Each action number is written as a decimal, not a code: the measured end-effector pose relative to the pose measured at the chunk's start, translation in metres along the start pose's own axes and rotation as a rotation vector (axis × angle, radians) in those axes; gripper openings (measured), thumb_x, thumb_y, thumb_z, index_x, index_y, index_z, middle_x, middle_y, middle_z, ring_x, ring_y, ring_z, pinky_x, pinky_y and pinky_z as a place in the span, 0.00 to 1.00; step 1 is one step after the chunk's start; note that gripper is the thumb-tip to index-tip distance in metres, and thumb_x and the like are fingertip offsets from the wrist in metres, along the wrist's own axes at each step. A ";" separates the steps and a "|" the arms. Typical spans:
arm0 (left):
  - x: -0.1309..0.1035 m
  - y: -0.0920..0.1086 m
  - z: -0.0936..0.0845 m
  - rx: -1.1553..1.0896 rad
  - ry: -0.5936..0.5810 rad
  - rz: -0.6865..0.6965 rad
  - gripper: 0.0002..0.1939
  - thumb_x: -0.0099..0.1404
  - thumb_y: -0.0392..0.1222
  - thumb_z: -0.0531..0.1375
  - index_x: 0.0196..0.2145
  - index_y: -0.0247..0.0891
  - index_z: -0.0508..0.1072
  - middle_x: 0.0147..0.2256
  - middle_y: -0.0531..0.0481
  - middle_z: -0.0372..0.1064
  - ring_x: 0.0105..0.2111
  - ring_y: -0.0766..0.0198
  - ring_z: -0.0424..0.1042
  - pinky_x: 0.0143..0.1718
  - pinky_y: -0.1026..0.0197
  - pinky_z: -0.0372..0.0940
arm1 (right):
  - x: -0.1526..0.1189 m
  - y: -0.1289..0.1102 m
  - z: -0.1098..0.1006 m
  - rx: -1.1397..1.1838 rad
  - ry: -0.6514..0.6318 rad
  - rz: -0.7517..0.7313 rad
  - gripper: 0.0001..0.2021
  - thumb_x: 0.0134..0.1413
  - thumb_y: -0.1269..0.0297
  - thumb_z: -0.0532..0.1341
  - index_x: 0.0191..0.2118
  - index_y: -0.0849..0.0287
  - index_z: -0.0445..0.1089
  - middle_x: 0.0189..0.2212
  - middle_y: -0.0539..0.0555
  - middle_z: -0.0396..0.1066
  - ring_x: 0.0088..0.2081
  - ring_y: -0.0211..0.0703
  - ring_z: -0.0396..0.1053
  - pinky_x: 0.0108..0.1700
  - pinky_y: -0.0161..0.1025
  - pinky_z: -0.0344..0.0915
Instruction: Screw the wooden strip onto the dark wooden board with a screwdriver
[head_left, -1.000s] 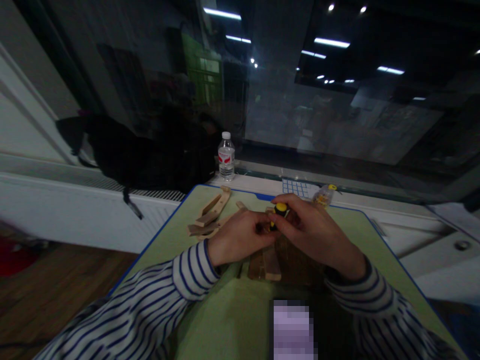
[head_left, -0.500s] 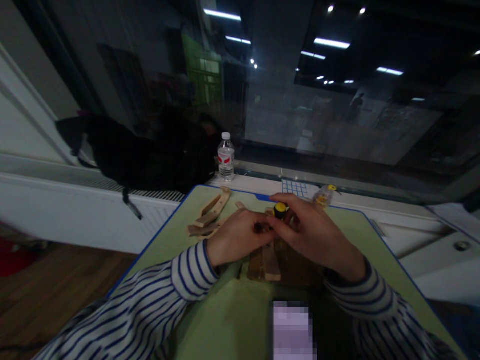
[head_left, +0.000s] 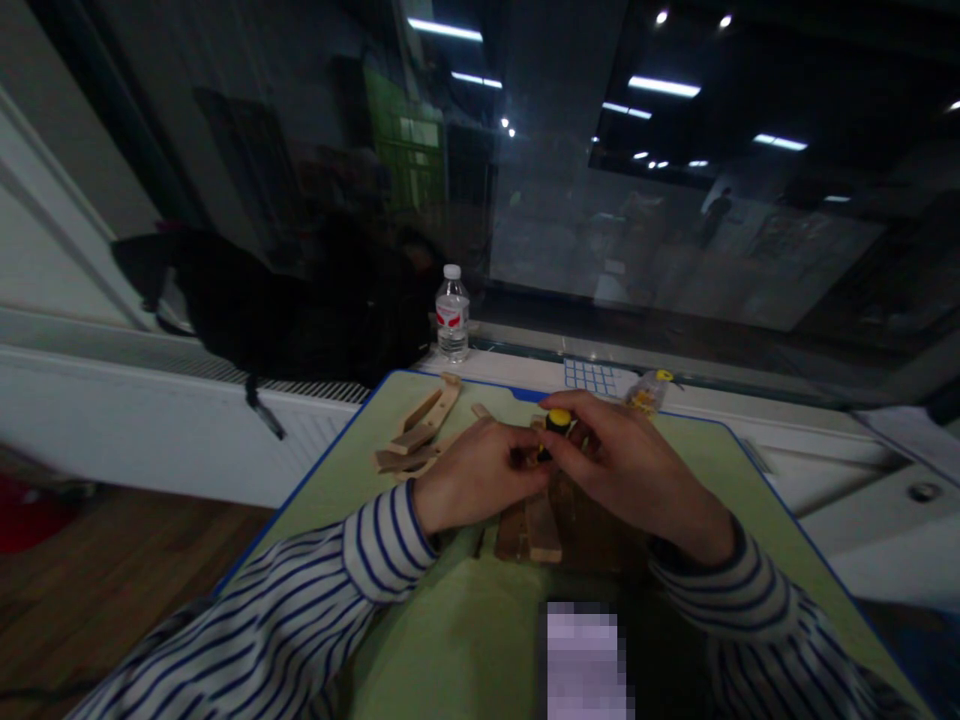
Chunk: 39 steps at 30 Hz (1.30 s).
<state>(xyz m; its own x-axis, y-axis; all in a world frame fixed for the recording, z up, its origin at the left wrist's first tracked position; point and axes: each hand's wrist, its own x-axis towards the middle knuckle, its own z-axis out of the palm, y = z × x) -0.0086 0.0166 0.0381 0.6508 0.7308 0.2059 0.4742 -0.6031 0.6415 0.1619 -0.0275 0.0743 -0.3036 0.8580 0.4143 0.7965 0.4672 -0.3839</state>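
Note:
A stubby screwdriver (head_left: 558, 420) with a black handle and yellow cap stands upright over a wooden strip (head_left: 543, 530); its tip is hidden by fingers. Around its handle are the curled thumb and fingers of my right hand (head_left: 637, 465). My left hand (head_left: 480, 470) is closed from the left, its fingertips meeting just below the handle and over the strip; what they pinch is hidden. Under the strip lies a brown board (head_left: 592, 535), partly in shadow.
Several curved wooden pieces (head_left: 424, 430) lie at the back left of the green table (head_left: 427, 640). Behind it on the sill are a water bottle (head_left: 452, 315), a bag with a yellow top (head_left: 649, 392) and a dark backpack (head_left: 300, 310). A blurred phone-like shape (head_left: 585, 660) is at the front.
The screwdriver's yellow cap has tilted slightly and shifted a little left, and my right fingers have moved slightly around it. My left hand stays in place.

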 end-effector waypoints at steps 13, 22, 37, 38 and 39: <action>0.000 0.001 0.002 -0.019 0.006 -0.001 0.12 0.59 0.39 0.55 0.37 0.37 0.77 0.27 0.52 0.73 0.26 0.66 0.69 0.28 0.66 0.59 | 0.001 -0.002 0.001 -0.006 -0.005 0.015 0.12 0.58 0.58 0.58 0.46 0.55 0.67 0.30 0.50 0.74 0.26 0.36 0.69 0.27 0.34 0.59; 0.000 0.000 0.000 -0.026 0.044 -0.006 0.11 0.61 0.45 0.57 0.36 0.39 0.77 0.29 0.52 0.75 0.29 0.65 0.71 0.30 0.64 0.61 | 0.000 -0.001 0.002 -0.007 0.013 0.001 0.13 0.58 0.56 0.57 0.46 0.55 0.67 0.29 0.50 0.74 0.24 0.36 0.68 0.26 0.34 0.59; 0.001 0.000 0.001 -0.035 0.027 -0.012 0.11 0.62 0.43 0.56 0.37 0.38 0.78 0.28 0.53 0.75 0.26 0.66 0.70 0.28 0.66 0.60 | 0.001 -0.002 0.002 -0.006 0.009 -0.025 0.13 0.58 0.63 0.57 0.49 0.57 0.67 0.41 0.54 0.75 0.35 0.40 0.73 0.35 0.37 0.65; 0.001 0.001 0.001 -0.033 0.024 -0.017 0.11 0.61 0.42 0.57 0.37 0.38 0.78 0.28 0.52 0.75 0.27 0.66 0.71 0.29 0.65 0.60 | 0.001 -0.001 0.002 -0.002 0.007 -0.025 0.13 0.58 0.63 0.57 0.49 0.56 0.67 0.40 0.54 0.75 0.36 0.41 0.73 0.36 0.37 0.65; 0.001 0.001 0.001 -0.033 0.023 -0.022 0.11 0.61 0.42 0.57 0.37 0.38 0.78 0.28 0.52 0.75 0.27 0.66 0.71 0.29 0.65 0.60 | 0.001 -0.001 0.002 0.001 0.004 -0.024 0.13 0.58 0.62 0.57 0.48 0.56 0.67 0.40 0.53 0.76 0.35 0.41 0.73 0.36 0.37 0.65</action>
<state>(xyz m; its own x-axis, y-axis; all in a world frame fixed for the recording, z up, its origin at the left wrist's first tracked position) -0.0071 0.0164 0.0382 0.6267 0.7510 0.2079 0.4684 -0.5763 0.6697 0.1597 -0.0269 0.0732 -0.3206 0.8459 0.4262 0.7885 0.4877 -0.3747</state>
